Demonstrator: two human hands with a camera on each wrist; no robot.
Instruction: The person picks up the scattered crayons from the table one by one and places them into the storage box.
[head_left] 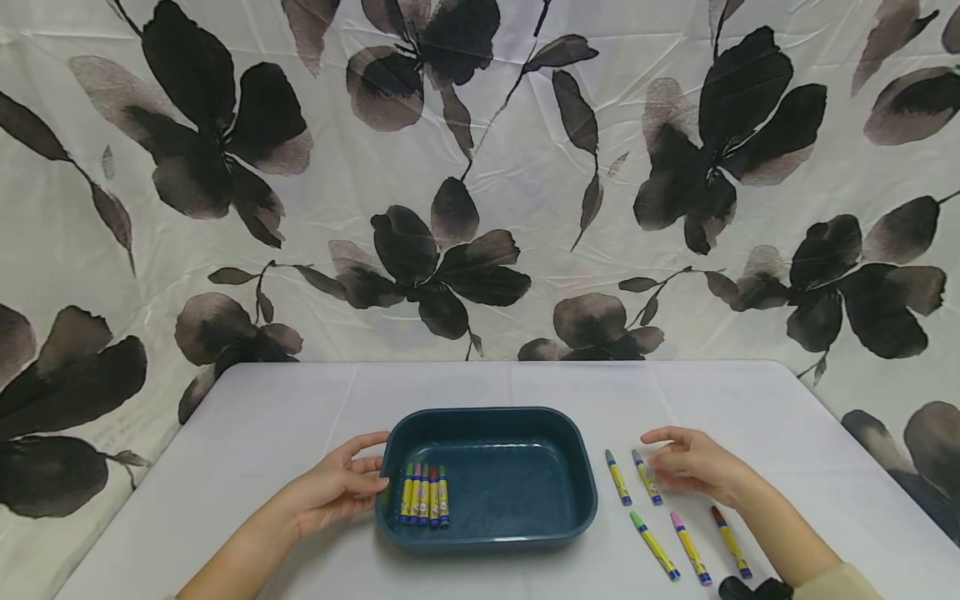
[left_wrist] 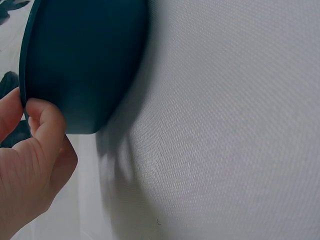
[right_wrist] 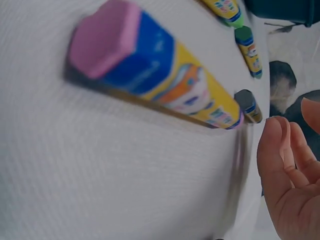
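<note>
In the head view my left hand (head_left: 333, 487) holds the left side of a dark teal plastic basin (head_left: 517, 492). The left wrist view shows thumb and fingers (left_wrist: 47, 117) pinching its rim. Several crayons (head_left: 423, 496) lie side by side at the basin's left. My right hand (head_left: 697, 467) hovers beside a grey crayon (head_left: 647, 477), thumb apart from the fingers and nothing between them. Around it on the table lie a dark green crayon (head_left: 618, 477), a light green crayon (head_left: 655, 546), a pink crayon (head_left: 691, 547) and a dark red-brown crayon (head_left: 731, 542).
A white cloth covers the table (head_left: 300, 408). Behind it hangs a pale curtain (head_left: 562, 250) with dark flowers. A small black object (head_left: 753, 589) shows at the bottom edge near the right forearm.
</note>
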